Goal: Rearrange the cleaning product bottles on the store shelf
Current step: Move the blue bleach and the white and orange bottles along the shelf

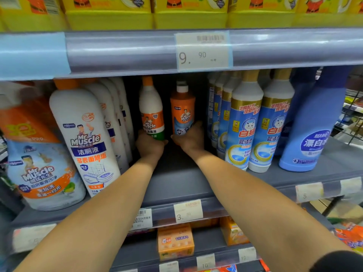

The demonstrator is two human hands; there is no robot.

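1. Orange-capped white bottle stands deep at the back of the grey shelf, and your left hand is wrapped round its base.
2. Your right hand grips the orange bottle just beside it, low on the label.
3. Both upright, blue-labelled bottles to their right.
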